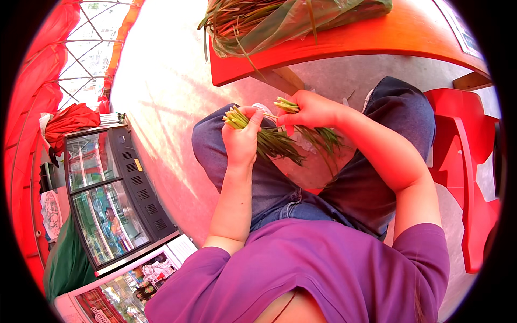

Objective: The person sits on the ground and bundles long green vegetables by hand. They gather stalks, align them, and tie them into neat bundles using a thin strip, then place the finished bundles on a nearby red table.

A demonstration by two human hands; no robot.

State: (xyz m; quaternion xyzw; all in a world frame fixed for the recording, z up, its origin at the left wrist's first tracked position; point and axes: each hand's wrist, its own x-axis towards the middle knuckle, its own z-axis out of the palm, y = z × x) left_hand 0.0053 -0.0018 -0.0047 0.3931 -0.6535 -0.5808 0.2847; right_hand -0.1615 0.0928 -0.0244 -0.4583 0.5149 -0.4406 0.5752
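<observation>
Over my lap, my left hand is closed round a thick bunch of green stalks, probably garlic scapes or chives. Their pale cut ends stick out above the thumb and the darker ends hang to the lower right. Close beside it, my right hand grips a smaller bunch of the same stalks, with its leafy ends drooping below. A thin stalk spans the gap between the two hands, near my right fingertips.
Ahead is an orange-red table with more long stalks in a clear plastic bag. A red plastic chair stands at my right. Glass-topped display fridges line the left, beside a red tent wall.
</observation>
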